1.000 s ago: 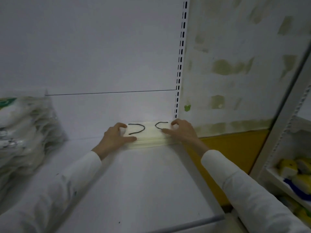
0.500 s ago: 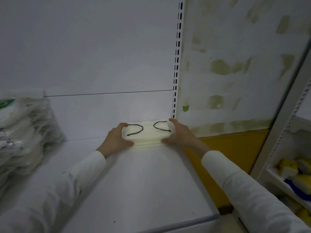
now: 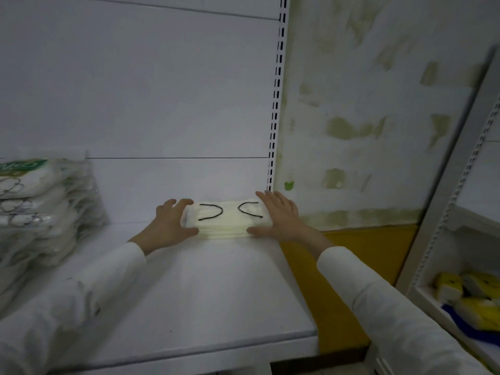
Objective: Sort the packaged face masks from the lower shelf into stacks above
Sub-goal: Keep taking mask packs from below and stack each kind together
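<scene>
A stack of pale yellow face masks (image 3: 230, 224) with black ear loops on top lies at the back of the white shelf (image 3: 194, 299), close to the slotted upright (image 3: 276, 104). My left hand (image 3: 171, 224) clasps the stack's left end, fingers curled over the top and thumb along the front edge. At the right end my right hand (image 3: 280, 216) presses with straight fingers, its thumb lying against the front edge.
A tall pile of clear-wrapped white mask packs (image 3: 38, 209) stands at the shelf's left. To the right are a patchy wall with a yellow base (image 3: 359, 242) and a second shelf unit holding yellow and blue packs (image 3: 470, 296).
Both hands have closed in on the ends of the mask stack, squaring it up. My right fingers have straightened along its right end. The stack stays at the back of the shelf.
</scene>
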Action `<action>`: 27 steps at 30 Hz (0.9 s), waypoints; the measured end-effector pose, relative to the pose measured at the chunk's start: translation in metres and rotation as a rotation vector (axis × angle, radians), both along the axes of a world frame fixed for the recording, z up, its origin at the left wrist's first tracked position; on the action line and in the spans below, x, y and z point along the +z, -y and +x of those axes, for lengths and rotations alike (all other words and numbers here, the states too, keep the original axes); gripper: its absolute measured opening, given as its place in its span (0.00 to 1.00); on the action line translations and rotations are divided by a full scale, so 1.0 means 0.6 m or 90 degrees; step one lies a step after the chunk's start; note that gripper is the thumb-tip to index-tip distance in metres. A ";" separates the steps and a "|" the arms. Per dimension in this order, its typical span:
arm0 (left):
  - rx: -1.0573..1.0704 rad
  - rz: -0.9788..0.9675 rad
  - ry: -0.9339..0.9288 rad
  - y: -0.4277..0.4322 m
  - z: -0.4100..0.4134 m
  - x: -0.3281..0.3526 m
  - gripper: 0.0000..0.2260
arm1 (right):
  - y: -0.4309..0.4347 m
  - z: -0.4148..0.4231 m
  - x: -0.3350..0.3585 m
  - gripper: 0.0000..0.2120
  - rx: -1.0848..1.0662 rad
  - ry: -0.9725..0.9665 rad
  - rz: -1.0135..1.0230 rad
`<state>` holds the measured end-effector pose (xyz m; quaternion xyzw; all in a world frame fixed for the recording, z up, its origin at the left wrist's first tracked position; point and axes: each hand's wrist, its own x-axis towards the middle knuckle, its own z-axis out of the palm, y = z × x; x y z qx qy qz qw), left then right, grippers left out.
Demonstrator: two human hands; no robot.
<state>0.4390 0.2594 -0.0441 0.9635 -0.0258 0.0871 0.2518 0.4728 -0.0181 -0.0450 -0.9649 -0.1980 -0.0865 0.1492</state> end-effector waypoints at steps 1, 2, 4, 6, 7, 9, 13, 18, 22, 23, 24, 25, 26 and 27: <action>-0.005 -0.007 0.017 0.006 -0.016 0.003 0.35 | 0.001 -0.017 0.004 0.44 0.014 0.013 0.005; -0.012 -0.008 0.035 0.013 -0.033 0.004 0.31 | 0.000 -0.032 0.005 0.43 0.031 0.023 0.010; -0.033 -0.008 0.077 0.026 -0.072 0.004 0.24 | -0.002 -0.067 0.004 0.42 0.073 0.036 0.024; -0.067 -0.018 0.122 0.041 -0.117 0.002 0.20 | -0.007 -0.103 0.002 0.40 0.126 0.047 0.041; -0.090 -0.021 0.137 0.049 -0.142 0.002 0.18 | -0.011 -0.121 0.000 0.39 0.151 0.047 0.051; -0.135 -0.030 0.143 0.058 -0.193 0.003 0.15 | -0.023 -0.158 -0.007 0.37 0.199 0.035 0.071; -0.189 -0.034 0.125 0.049 -0.291 0.007 0.14 | -0.056 -0.219 -0.020 0.33 0.280 0.026 0.069; -0.156 -0.051 0.074 -0.005 -0.371 -0.005 0.10 | -0.106 -0.286 -0.032 0.26 0.339 0.039 0.045; -0.166 -0.019 0.022 -0.063 -0.420 -0.022 0.08 | -0.133 -0.340 -0.053 0.20 0.417 0.038 0.038; -0.169 -0.006 0.015 -0.078 -0.430 -0.028 0.08 | -0.139 -0.351 -0.060 0.19 0.443 0.041 0.035; -0.171 0.010 0.008 -0.092 -0.438 -0.034 0.08 | -0.144 -0.363 -0.067 0.17 0.469 0.047 0.034; -0.172 0.023 0.000 -0.106 -0.445 -0.041 0.08 | -0.149 -0.373 -0.076 0.16 0.492 0.052 0.031; -0.173 0.029 -0.013 -0.120 -0.450 -0.050 0.08 | -0.155 -0.384 -0.085 0.15 0.510 0.054 0.025; -0.172 0.028 -0.029 -0.135 -0.455 -0.060 0.08 | -0.161 -0.395 -0.098 0.14 0.526 0.049 0.019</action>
